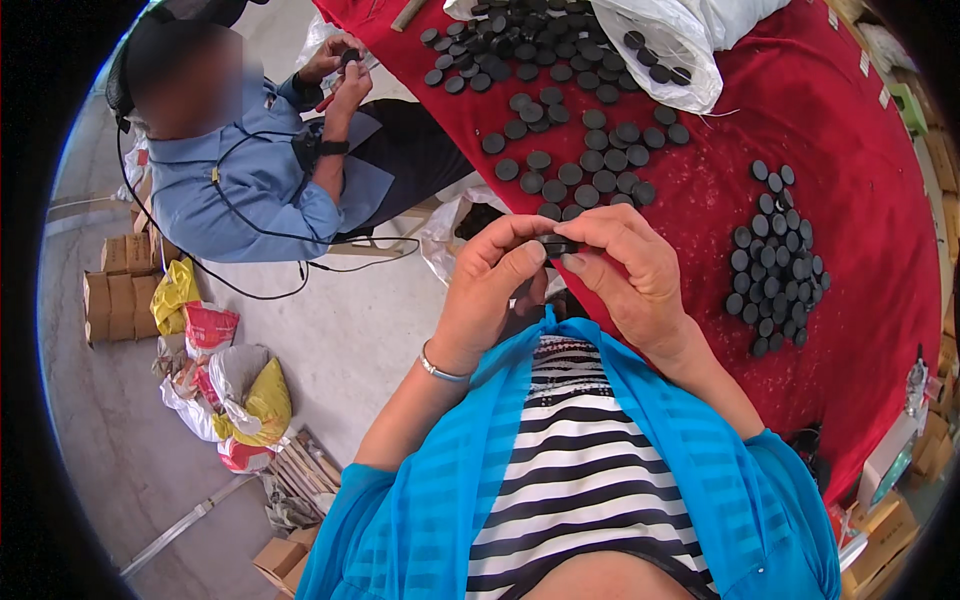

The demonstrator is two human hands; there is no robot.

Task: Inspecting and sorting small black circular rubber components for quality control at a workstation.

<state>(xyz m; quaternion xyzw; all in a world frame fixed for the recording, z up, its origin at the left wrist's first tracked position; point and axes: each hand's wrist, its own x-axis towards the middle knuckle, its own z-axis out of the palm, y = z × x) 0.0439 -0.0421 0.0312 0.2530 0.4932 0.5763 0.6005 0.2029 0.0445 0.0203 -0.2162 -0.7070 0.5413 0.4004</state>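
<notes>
Pinched between both hands is a small black disc (556,243), held just above the near edge of the red-covered table. My left hand (507,262) grips its left side with thumb and index finger. On its other side, the thumb and fingertips of my right hand (625,262) close on the same disc; the fingers hide part of it. Loose black discs (605,181) lie on the cloth just beyond my hands. To the right, a separate cluster of similar discs (770,270) is spread on the cloth, partly overlapping.
A white sack (690,75) spills discs at the table's far side, beside a large dark heap (540,40). At left a seated person (260,180) in a blue shirt handles another disc. Cardboard boxes (120,300) and filled bags (245,390) stand on the floor.
</notes>
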